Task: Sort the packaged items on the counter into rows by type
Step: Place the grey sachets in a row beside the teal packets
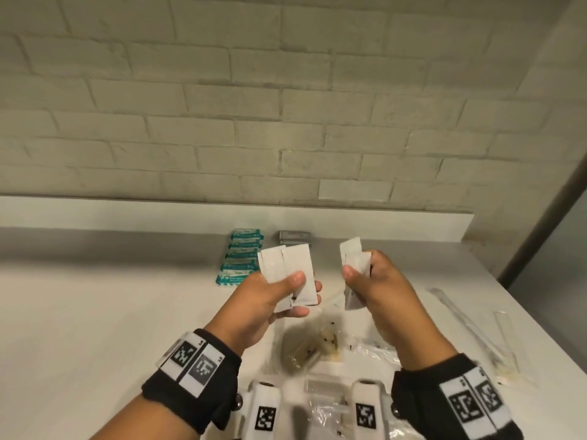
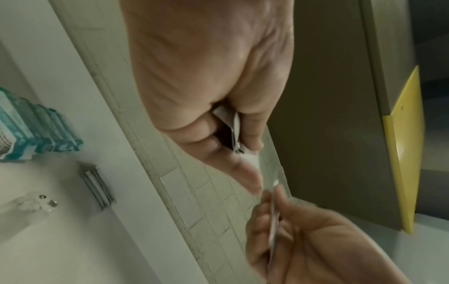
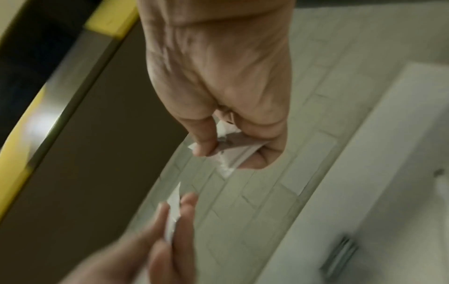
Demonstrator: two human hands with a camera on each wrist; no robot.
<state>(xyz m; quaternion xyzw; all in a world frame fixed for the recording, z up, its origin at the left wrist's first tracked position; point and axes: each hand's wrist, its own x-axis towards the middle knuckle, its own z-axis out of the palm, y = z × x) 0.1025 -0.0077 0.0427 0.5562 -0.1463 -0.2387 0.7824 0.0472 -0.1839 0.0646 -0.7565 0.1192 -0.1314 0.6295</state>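
Note:
Both hands are raised above the white counter (image 1: 95,312), each holding flat white sachets. My left hand (image 1: 279,293) pinches a fanned pair of white sachets (image 1: 286,265) between thumb and fingers. My right hand (image 1: 368,281) grips a few more white sachets (image 1: 352,252) a short way to the right. At the counter's back lies a row of teal packets (image 1: 241,258), with a small stack of grey packets (image 1: 295,238) beside it. The left wrist view shows the sachets edge-on (image 2: 235,132) in my left hand, and the right wrist view shows the other sachets (image 3: 230,151) in my right hand.
Clear plastic bags (image 1: 320,344) with small items lie on the counter under the hands. Long clear wrapped sticks (image 1: 470,325) lie at the right. A white brick wall (image 1: 286,106) backs the counter. The counter's right edge (image 1: 540,328) drops away. A white device with coded tags (image 1: 314,408) sits at the bottom.

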